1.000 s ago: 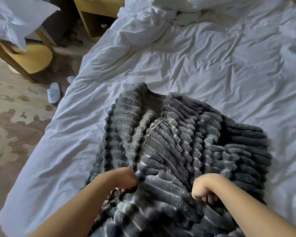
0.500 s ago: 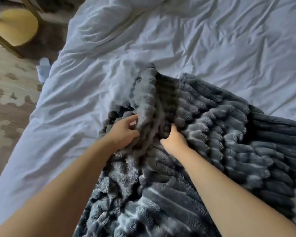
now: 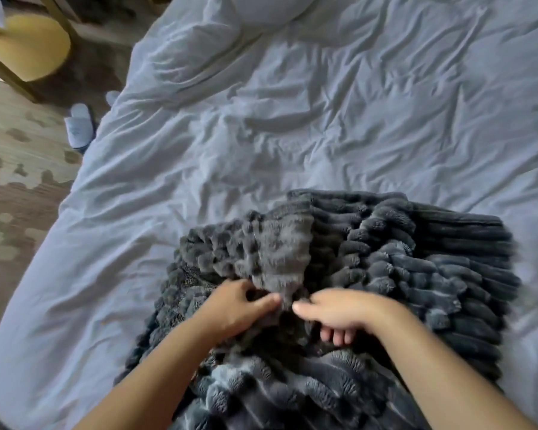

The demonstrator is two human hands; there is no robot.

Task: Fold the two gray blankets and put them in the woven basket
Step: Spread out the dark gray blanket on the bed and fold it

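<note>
Your left hand (image 3: 236, 308) and right hand (image 3: 339, 311) both pinch a raised fold of the gray blanket (image 3: 370, 268), bunched on the near side of the bed (image 3: 292, 119). It looks plush, limp and bulky: take it by edge corners.

Dark gray ribbed blanket (image 3: 385, 259) under my hands, pale blue-white sheet (image 3: 323, 119), mottled brown-and-beige floor (image 3: 16, 187), yellow chair seat (image 3: 28, 45), white slipper (image 3: 79, 125).

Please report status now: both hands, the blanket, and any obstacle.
Left hand and right hand both gripping the gray blanket. Blanket bunched on the white bedding, not folded. Basket not in view. No obstacle seen.
</note>
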